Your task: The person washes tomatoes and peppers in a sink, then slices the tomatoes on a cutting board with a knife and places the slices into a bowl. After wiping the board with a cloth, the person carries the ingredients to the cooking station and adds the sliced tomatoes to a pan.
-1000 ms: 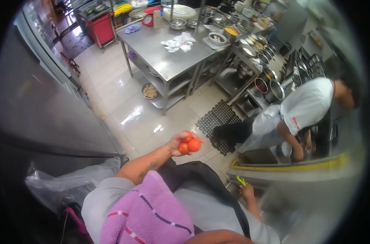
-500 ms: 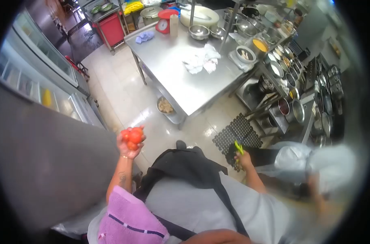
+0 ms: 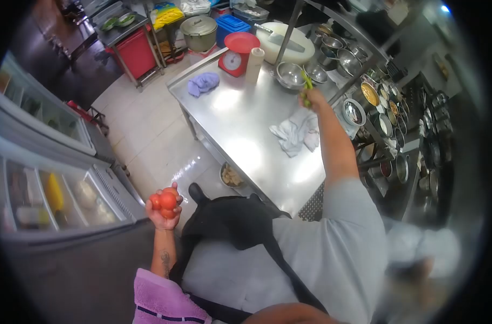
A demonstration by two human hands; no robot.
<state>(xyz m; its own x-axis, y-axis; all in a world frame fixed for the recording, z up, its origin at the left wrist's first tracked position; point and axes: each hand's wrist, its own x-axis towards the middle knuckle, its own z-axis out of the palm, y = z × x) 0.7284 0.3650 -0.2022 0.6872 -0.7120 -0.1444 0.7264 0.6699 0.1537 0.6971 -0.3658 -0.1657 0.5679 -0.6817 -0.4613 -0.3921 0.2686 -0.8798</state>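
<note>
Several red tomatoes (image 3: pixel 167 201) rest in my left hand (image 3: pixel 160 217), palm up with the fingers curled around them, out over the floor beside the fridge. My right hand (image 3: pixel 314 100) stretches over the steel table and grips green chili peppers (image 3: pixel 307 83), whose ends stick out past the fingers. Just behind the peppers stands a steel bowl (image 3: pixel 290 74), with a second small bowl (image 3: pixel 315 73) to its right. Whether the peppers touch the first bowl I cannot tell. A crumpled white cloth (image 3: pixel 292 136) lies on the table below my right forearm.
The steel table (image 3: pixel 240 116) carries a red scale (image 3: pixel 234 60), a squeeze bottle (image 3: pixel 254 65), a purple cloth (image 3: pixel 203 84) and a round white board with a knife (image 3: pixel 285 40). An opened fridge (image 3: pixel 57 189) is at left. A co-worker's blurred sleeve (image 3: pixel 437 251) is at lower right.
My right hand has risen from low at my side to above the table, still holding the peppers. I have moved closer to the table. The tomatoes stay in my left hand.
</note>
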